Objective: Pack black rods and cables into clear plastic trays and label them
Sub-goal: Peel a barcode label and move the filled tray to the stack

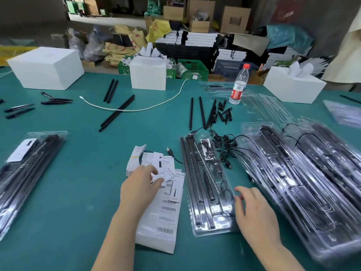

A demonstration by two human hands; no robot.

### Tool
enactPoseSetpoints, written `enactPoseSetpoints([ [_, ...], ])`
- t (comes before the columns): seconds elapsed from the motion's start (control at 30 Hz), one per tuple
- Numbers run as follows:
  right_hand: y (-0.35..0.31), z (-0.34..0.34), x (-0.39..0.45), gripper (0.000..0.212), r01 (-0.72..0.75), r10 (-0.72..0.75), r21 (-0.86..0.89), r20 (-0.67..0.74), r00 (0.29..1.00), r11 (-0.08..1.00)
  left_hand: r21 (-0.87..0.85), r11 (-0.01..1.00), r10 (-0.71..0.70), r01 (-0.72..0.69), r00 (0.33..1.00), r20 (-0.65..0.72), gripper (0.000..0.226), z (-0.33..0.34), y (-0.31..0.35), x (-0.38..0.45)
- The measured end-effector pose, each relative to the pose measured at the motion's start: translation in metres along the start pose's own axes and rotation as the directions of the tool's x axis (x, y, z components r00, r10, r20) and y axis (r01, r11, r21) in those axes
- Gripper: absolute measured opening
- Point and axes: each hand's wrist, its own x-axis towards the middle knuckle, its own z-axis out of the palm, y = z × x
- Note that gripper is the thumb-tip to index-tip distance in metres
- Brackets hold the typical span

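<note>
A clear plastic tray (224, 225) lies in front of me on the green table, holding black rods (192, 173) and a coiled black cable (224, 184). My right hand (254, 214) rests on the tray's right edge with fingers spread. My left hand (140, 188) lies on loose white paper labels (166, 165), and its fingertips pinch one label. A sheet of barcode stickers (166, 220) sits under and below that hand. A tangle of black cables (224, 145) lies beyond the tray.
Stacked filled trays (304, 182) lie at right, and bagged ones (25, 173) at left. Loose black rods (117, 112), black spikes (224, 114), a white cable (156, 106), a water bottle (239, 85) and white boxes (148, 73) stand farther back.
</note>
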Motion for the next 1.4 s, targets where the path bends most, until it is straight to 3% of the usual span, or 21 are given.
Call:
enactPoseSetpoints([
  [0.07, -0.009, 0.007, 0.002, 0.021, 0.101, -0.100, 0.017, -0.047, 0.994, 0.995, 0.013, 0.998, 0.058, -0.058, 0.998, 0.012, 0.013, 0.002, 0.004, -0.001],
  [0.13, -0.010, 0.016, 0.004, 0.024, 0.169, -0.169, 0.014, -0.007, 0.986, 0.985, 0.045, 0.993, 0.107, -0.108, 0.994, 0.029, 0.017, 0.005, 0.009, -0.003],
  [0.3, 0.007, 0.037, -0.004, 0.044, 0.200, -0.212, 0.094, 0.136, 0.968, 0.975, 0.076, 0.984, 0.140, -0.160, 0.966, 0.218, 0.018, 0.018, 0.014, -0.009],
  [0.43, 0.012, 0.044, -0.010, 0.048, 0.215, -0.227, 0.103, 0.128, 0.965, 0.971, 0.026, 0.989, 0.133, -0.146, 0.954, 0.270, 0.010, 0.017, 0.007, -0.008],
  [0.67, 0.012, 0.047, -0.011, 0.044, 0.201, -0.209, 0.089, 0.085, 0.974, 0.976, -0.104, 0.991, 0.119, -0.087, 0.928, 0.354, 0.021, 0.010, -0.002, -0.014],
  [0.8, 0.012, 0.049, -0.011, 0.043, 0.210, -0.216, 0.091, 0.063, 0.974, 0.974, -0.125, 0.991, 0.085, -0.052, 0.955, 0.284, 0.004, -0.001, -0.005, -0.019],
  [0.9, 0.011, 0.048, -0.011, 0.043, 0.205, -0.211, 0.080, 0.072, 0.975, 0.976, -0.081, 0.994, 0.091, -0.079, 0.983, 0.160, 0.007, -0.014, -0.013, -0.029],
  [1.07, 0.009, 0.048, -0.012, 0.039, 0.245, -0.245, 0.065, 0.000, 0.970, 0.967, -0.189, 0.917, 0.382, -0.351, 0.911, 0.157, 0.032, -0.022, -0.028, -0.074],
  [1.13, 0.008, 0.047, -0.013, 0.036, 0.250, -0.249, 0.056, -0.032, 0.968, 0.966, -0.193, 0.902, 0.416, -0.385, 0.895, 0.160, 0.036, -0.020, -0.036, -0.092],
  [1.23, 0.007, 0.042, -0.015, 0.045, 0.283, -0.281, 0.008, -0.079, 0.956, 0.959, -0.216, 0.910, 0.376, -0.355, 0.924, 0.065, 0.034, -0.018, -0.048, -0.107],
  [1.33, 0.002, 0.034, -0.018, 0.036, 0.357, -0.365, -0.078, -0.200, 0.909, 0.931, -0.268, 0.917, 0.306, -0.296, 0.952, -0.004, 0.030, -0.014, -0.054, -0.112],
  [1.4, -0.014, 0.030, -0.025, 0.025, 0.424, -0.418, -0.042, -0.277, 0.865, 0.905, -0.284, 0.918, 0.289, -0.277, 0.957, 0.000, 0.031, -0.011, -0.054, -0.111],
])
